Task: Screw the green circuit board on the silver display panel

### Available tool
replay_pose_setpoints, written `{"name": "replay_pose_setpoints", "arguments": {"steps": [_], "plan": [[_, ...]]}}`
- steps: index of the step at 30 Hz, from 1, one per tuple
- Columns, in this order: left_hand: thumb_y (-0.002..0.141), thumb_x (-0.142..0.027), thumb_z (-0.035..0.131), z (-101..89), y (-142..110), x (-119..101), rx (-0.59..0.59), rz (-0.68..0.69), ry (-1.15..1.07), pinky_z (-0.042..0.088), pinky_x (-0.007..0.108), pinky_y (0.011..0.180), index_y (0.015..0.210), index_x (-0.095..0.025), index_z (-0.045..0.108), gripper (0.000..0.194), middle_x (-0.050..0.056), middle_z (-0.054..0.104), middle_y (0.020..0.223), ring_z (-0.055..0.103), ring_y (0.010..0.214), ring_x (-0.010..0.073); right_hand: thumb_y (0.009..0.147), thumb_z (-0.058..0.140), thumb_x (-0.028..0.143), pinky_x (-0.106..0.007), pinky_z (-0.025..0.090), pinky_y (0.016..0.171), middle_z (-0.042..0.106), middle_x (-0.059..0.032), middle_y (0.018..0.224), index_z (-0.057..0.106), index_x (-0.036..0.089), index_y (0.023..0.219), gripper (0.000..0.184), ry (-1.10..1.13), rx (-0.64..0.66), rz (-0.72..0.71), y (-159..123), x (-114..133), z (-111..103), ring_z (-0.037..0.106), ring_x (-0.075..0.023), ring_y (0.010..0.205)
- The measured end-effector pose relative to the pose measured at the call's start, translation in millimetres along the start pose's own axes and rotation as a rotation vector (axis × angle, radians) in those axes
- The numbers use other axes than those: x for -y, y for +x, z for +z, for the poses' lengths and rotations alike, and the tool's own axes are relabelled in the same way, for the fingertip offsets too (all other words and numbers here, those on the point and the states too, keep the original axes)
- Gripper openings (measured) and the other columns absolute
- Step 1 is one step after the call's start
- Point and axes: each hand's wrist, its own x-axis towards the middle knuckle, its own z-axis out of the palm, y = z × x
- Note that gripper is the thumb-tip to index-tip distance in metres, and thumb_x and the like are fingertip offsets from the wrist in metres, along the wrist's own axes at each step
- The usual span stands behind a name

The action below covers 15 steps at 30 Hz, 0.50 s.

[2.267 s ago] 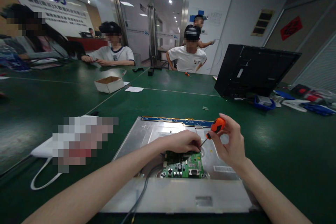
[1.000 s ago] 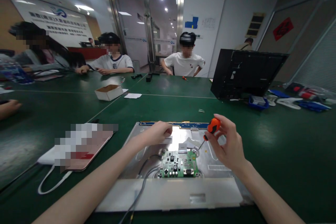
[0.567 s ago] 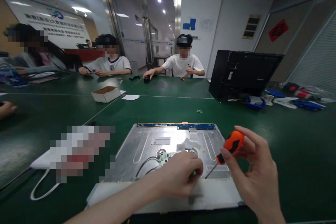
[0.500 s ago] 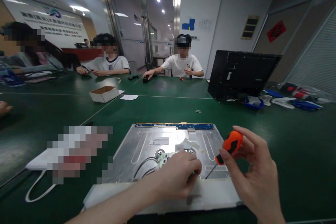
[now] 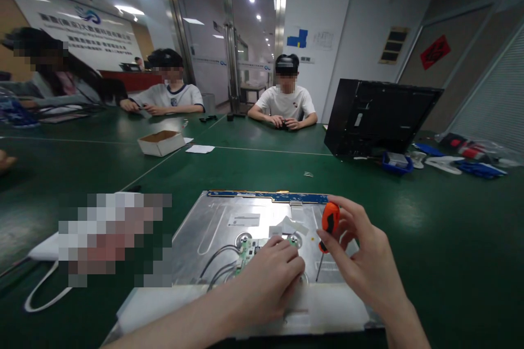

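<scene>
A flat metal display panel (image 5: 213, 218) lies in front of me, with a green circuit board (image 5: 246, 253) and dark cables on it. My left hand (image 5: 278, 270) is closed over the board's right part, its fingers curled downward. What its fingertips hold, if anything, is hidden. An orange-and-black screwdriver (image 5: 331, 218) is pinched by the handle in my right hand (image 5: 360, 256), which is closed. Its thin shaft slants down toward the panel, right of my left hand; I cannot tell whether the tip touches. White film (image 5: 335, 305) covers the panel's near edge.
A white pouch-like item (image 5: 45, 245) with a loop, partly blurred out, lies at left. Farther off are an open cardboard box (image 5: 161, 144), a paper slip (image 5: 200, 149), a black monitor (image 5: 376, 114) and a blue tray (image 5: 396, 162). Several people sit around the green table (image 5: 254, 169).
My right hand has moved left with the screwdriver, which now stands more upright. My left hand has shifted slightly left, its fingers bent over the board. The person opposite has brought both hands together.
</scene>
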Motion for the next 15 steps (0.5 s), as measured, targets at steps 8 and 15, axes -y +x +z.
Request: {"name": "replay_pose_setpoints", "arguments": {"steps": [8,15], "plan": [[0.084,-0.015,0.059,-7.7,-1.9,-4.2,-0.016,-0.001,0.012,0.038,0.042,0.097,0.084,-0.020,0.058,0.005,0.004,0.067,0.089,0.059,0.083,0.0214,0.093,0.060,0.025,-0.023,0.053,0.052,0.068,0.0006,0.091,0.046,0.028,0.132,0.041,0.050,0.019,0.027,12.1,-0.6,-2.0,0.066,-0.0129,0.063],[0.079,-0.011,0.058,-9.1,-2.4,-4.2,-0.023,0.003,-0.008,0.038,0.041,0.096,0.083,-0.020,0.058,0.010,0.003,0.067,0.087,0.060,0.082,0.0211,0.092,0.059,0.022,-0.023,0.051,0.052,0.071,0.0010,0.094,0.045,0.029,0.132,0.043,0.088,0.108,0.076,14.5,9.9,1.1,0.065,-0.0124,0.063]]}}
